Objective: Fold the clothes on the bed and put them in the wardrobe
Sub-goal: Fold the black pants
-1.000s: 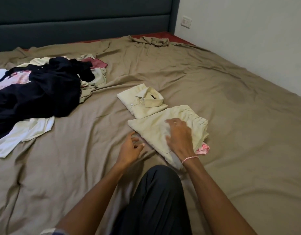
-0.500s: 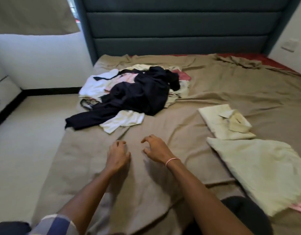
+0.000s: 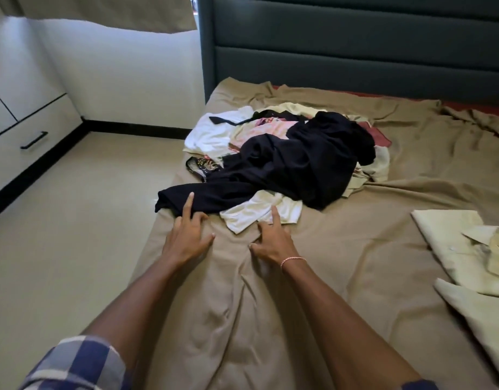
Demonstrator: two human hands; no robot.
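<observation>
From the head camera, the bed (image 3: 355, 249) is covered by a rumpled tan sheet and runs up to a dark padded headboard (image 3: 355, 46). The unfolded pile of clothes (image 3: 237, 136) lies by the bed's left edge, towards the headboard end. A black garment (image 3: 299, 170) is sprawled on top of it, with one leg trailing to the left edge, and a white garment (image 3: 259, 212) sticks out from under its near side. The left hand (image 3: 186, 237) is loose and holds nothing; its forefinger is stretched out and its tip touches the trailing end of the black garment. The right hand (image 3: 273, 243), with a thin bracelet (image 3: 291, 259) at the wrist, also grips nothing; its forefinger points onto the near edge of the white garment, and the other fingers are bent down on the sheet. A folded cream shirt (image 3: 462, 243) lies collar up by the right edge of the bed, with a second folded cream garment (image 3: 479, 313) just nearer the person. A checked sleeve (image 3: 79, 364) is rolled up on the left arm. Left of the bed is pale floor (image 3: 73, 220), with a white cabinet (image 3: 23, 130) with a black drawer handle beyond it.
</observation>
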